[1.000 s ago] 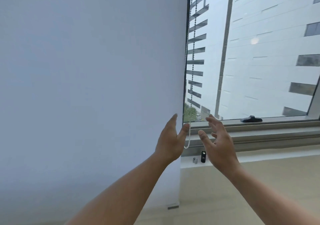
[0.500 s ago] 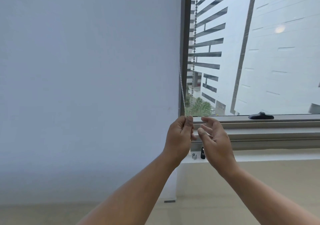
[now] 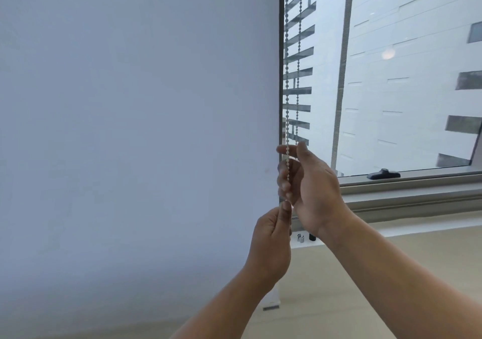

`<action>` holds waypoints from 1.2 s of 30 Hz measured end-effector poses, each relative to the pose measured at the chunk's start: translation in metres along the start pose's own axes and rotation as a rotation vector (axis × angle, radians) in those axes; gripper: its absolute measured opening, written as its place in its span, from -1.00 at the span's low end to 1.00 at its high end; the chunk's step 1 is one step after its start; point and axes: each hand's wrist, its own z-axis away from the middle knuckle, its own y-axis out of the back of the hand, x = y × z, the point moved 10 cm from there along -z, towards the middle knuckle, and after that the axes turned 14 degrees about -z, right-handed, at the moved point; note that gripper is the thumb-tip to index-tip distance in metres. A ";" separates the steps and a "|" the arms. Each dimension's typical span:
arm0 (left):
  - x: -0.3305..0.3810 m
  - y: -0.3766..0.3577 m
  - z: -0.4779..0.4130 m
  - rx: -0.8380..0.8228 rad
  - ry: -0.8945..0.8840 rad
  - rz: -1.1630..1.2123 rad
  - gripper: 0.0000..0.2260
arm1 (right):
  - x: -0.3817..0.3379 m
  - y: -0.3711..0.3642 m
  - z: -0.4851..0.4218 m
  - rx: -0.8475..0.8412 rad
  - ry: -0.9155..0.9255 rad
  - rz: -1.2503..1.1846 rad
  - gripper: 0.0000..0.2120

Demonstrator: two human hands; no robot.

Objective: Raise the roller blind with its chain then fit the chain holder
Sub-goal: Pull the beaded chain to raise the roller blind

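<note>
The pale roller blind hangs fully down and fills the left of the view. Its white bead chain drops in two strands along the blind's right edge. My left hand pinches the near strand between thumb and forefinger at about sill height. My right hand is higher, fingers curled loosely around the same strand, not closed on it. A small clear chain holder and a small black part sit on the white sill below my hands.
To the right, the window glass shows neighbouring buildings. A black window handle lies on the grey frame. A white ledge runs along beneath it, with a beige wall below.
Both hands were open around the chain's loop. My left hand then pinched the strand and has drawn it downward. My right hand has risen above it along the chain.
</note>
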 end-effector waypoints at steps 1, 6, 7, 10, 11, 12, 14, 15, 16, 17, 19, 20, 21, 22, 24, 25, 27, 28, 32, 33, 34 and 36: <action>0.001 0.002 0.004 -0.023 -0.005 0.014 -0.56 | 0.003 -0.007 0.004 -0.005 0.004 0.016 -0.65; 0.000 0.006 0.023 -0.104 -0.030 0.123 -0.56 | 0.014 -0.023 0.027 0.008 0.048 0.047 -0.54; -0.001 0.010 0.026 -0.104 -0.040 0.126 -0.57 | 0.015 -0.026 0.031 0.002 0.058 0.028 -0.54; -0.003 0.018 0.033 -0.092 -0.071 0.130 -0.59 | 0.020 -0.037 0.043 -0.024 0.078 0.018 -0.56; -0.004 0.020 0.035 -0.086 -0.080 0.137 -0.59 | 0.021 -0.040 0.046 -0.031 0.082 0.018 -0.56; -0.004 0.022 0.036 -0.078 -0.088 0.136 -0.59 | 0.021 -0.042 0.049 -0.039 0.090 0.020 -0.54; -0.001 0.026 0.038 -0.047 -0.117 0.115 -0.66 | 0.021 -0.045 0.053 -0.057 0.096 0.030 -0.53; 0.002 0.030 0.038 -0.024 -0.143 0.089 -0.71 | 0.021 -0.046 0.053 -0.065 0.091 0.031 -0.53; 0.007 0.034 0.037 0.005 -0.177 0.052 -0.77 | 0.022 -0.047 0.053 -0.074 0.086 0.033 -0.52; 0.012 0.038 0.036 0.036 -0.211 0.009 -0.80 | 0.022 -0.047 0.052 -0.082 0.079 0.037 -0.51; 0.024 0.047 0.030 0.092 -0.257 -0.052 -0.80 | 0.022 -0.043 0.050 -0.078 0.071 0.071 -0.53; 0.033 0.051 0.025 0.109 -0.268 -0.046 -0.77 | 0.022 -0.039 0.049 -0.067 0.068 0.101 -0.53; 0.044 0.052 0.020 0.106 -0.279 -0.016 -0.76 | 0.022 -0.035 0.047 -0.059 0.068 0.134 -0.52; 0.057 0.051 0.014 0.091 -0.290 0.016 -0.75 | 0.022 -0.032 0.046 -0.058 0.073 0.157 -0.52; 0.087 0.048 0.000 0.111 -0.295 0.033 -0.74 | 0.022 -0.029 0.042 -0.089 0.068 0.171 -0.66; 0.100 0.047 -0.007 0.135 -0.287 0.039 -0.72 | 0.022 -0.028 0.041 -0.104 0.062 0.171 -0.73; 0.115 0.042 -0.019 0.150 -0.214 0.095 -0.64 | 0.018 -0.024 0.038 -0.124 0.065 0.190 -0.77; 0.117 0.039 -0.024 0.135 -0.167 0.146 -0.58 | 0.016 -0.022 0.037 -0.131 0.070 0.204 -0.77; 0.118 0.026 -0.029 0.123 -0.103 0.203 -0.47 | 0.011 -0.011 0.038 -0.169 0.083 0.229 -0.75; 0.117 0.022 -0.029 0.119 -0.093 0.205 -0.46 | 0.011 -0.009 0.039 -0.175 0.085 0.222 -0.76; 0.115 0.019 -0.030 0.111 -0.082 0.209 -0.45 | 0.011 -0.006 0.040 -0.179 0.080 0.196 -0.77; 0.111 0.011 -0.031 0.090 -0.068 0.221 -0.44 | 0.010 -0.001 0.041 -0.185 0.074 0.133 -0.77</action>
